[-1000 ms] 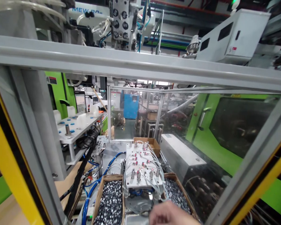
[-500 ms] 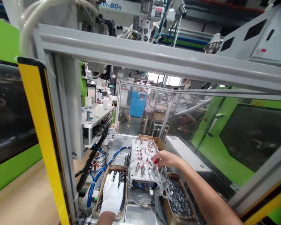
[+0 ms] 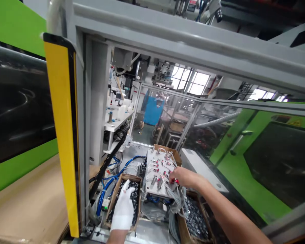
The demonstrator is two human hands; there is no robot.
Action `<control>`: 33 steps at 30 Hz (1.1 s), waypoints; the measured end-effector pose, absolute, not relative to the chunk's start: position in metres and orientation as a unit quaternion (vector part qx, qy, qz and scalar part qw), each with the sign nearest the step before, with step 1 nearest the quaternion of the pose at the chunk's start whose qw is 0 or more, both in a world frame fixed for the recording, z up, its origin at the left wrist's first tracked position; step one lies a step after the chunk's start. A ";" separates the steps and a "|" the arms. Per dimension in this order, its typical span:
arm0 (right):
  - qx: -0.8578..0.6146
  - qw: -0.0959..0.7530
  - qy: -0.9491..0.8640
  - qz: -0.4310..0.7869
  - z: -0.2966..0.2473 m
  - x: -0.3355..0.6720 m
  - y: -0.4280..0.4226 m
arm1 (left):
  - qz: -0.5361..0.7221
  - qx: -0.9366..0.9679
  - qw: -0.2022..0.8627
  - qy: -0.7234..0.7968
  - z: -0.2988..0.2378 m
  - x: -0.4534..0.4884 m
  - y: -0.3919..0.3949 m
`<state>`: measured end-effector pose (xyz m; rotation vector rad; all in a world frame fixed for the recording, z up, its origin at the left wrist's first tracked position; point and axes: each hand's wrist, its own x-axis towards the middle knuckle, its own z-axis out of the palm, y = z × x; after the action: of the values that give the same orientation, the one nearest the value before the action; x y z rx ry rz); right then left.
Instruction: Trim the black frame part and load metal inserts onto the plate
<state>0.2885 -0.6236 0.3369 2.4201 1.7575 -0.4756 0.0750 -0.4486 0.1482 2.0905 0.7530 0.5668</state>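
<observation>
Compared with the frame half a second earlier, the view is seen to have swung left and tilted down; both hands are found almost where they were. The left hand (image 3: 123, 210), in a white glove, is laid flat with fingers spread on the small dark metal parts in the left cardboard box (image 3: 118, 189); nothing is seen gripped in it. The right hand (image 3: 183, 177), bare, has shifted slightly toward the near right corner of the white fixture plate (image 3: 157, 176), where its fingertips are pinched close together at a red-tipped fitting (image 3: 176, 182). Whether a part is actually held between them cannot be told, as the fingers cover the spot. It is judged that work on the plate's pins is under way, with parts drawn from the boxes.

A second cardboard box of dark parts (image 3: 193, 220) is noted under the right forearm, just right of the plate. Clear tubing (image 3: 176, 200) hangs off the plate's near edge, and blue hoses (image 3: 109, 184) run at its left. A yellow-edged guard post (image 3: 63, 135) stands at the left of the opening, and a glazed panel (image 3: 218, 135) closes the right side, so access is confined to the front.
</observation>
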 end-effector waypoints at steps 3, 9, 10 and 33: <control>0.794 0.033 0.583 -0.166 0.338 0.290 -0.627 | 0.214 0.830 0.418 0.301 0.152 0.076 -0.450; 0.813 -0.033 0.560 -0.155 0.334 0.307 -0.634 | 0.196 0.839 0.409 0.301 0.153 0.077 -0.451; 0.817 -0.044 0.554 -0.153 0.333 0.310 -0.635 | 0.200 0.839 0.408 0.298 0.151 0.077 -0.451; 0.786 -0.153 0.508 -0.317 0.316 0.333 -0.637 | 0.270 0.828 0.396 0.290 0.140 0.078 -0.452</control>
<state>0.3335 -0.6369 0.3156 2.7439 1.7729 -1.1052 0.0784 -0.4517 0.1402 2.0984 0.7344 0.6844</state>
